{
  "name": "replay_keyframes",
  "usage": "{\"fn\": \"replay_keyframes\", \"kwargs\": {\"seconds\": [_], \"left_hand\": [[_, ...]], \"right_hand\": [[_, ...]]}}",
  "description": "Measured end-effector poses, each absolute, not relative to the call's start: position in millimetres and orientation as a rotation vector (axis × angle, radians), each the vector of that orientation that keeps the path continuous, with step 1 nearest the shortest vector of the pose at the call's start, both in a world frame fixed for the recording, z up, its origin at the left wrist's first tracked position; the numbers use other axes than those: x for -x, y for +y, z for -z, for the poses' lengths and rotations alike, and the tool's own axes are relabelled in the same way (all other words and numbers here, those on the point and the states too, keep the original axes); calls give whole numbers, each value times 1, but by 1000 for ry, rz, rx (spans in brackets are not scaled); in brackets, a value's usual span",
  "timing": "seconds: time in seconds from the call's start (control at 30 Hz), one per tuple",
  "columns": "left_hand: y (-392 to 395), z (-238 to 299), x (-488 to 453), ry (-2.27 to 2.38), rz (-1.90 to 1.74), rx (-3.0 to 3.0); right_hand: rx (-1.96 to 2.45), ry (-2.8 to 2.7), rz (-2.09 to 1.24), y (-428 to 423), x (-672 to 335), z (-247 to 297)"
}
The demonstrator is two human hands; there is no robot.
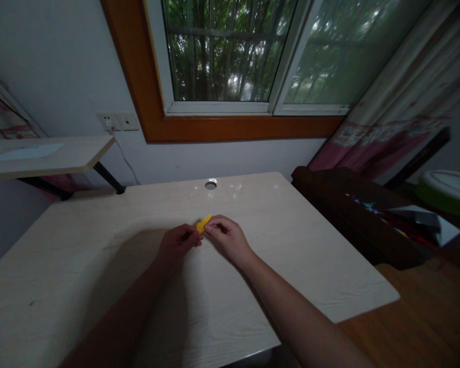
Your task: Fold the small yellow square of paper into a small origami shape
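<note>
A: Starting at the left, what are we doing with the left hand (178, 242)?

B: We're pinching the lower-left end of the yellow piece (203, 224), thumb and fingers closing narrowly on it, while the left forearm (140, 301) is slanting in from the lower left.

A: Moving across, how are we judging the piece itself?

B: It's sitting between our two hands, over the middle of the tabletop (302, 245); we aren't managing to tell whether it's touching. We're taking it for folded paper, so we're expecting something nearly weightless, thin, easily creased or torn. We're favouring its edges, using light fingertip pressure.

A: And on its right?

B: We're holding that edge with the right hand (229, 236), thumb lying on the near side, fingers curling round the far side, knuckles facing up, while the right forearm (287, 312) is reaching in from the lower right.
</note>
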State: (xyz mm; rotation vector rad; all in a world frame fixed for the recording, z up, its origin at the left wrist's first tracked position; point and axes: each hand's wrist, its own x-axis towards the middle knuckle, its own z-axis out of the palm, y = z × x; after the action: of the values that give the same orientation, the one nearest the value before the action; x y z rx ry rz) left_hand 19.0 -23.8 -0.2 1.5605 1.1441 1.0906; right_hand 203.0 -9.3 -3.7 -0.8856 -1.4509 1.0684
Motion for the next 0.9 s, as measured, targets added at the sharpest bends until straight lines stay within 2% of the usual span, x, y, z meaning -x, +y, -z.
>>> {"fn": "replay_keyframes", "kwargs": {"seconds": [0.27, 0.63, 0.9], "left_hand": [[-24, 1, -19, 1117, -1047, -1580], [-24, -3, -21, 1128, -1027, -1574], [-23, -1, -22, 1112, -1005, -1535]], "right_hand": [[905, -1423, -1136, -10, -202, 2], [851, -1459, -1040, -7, -202, 4], [857, -1307, -1280, -6, -200, 11]]}}
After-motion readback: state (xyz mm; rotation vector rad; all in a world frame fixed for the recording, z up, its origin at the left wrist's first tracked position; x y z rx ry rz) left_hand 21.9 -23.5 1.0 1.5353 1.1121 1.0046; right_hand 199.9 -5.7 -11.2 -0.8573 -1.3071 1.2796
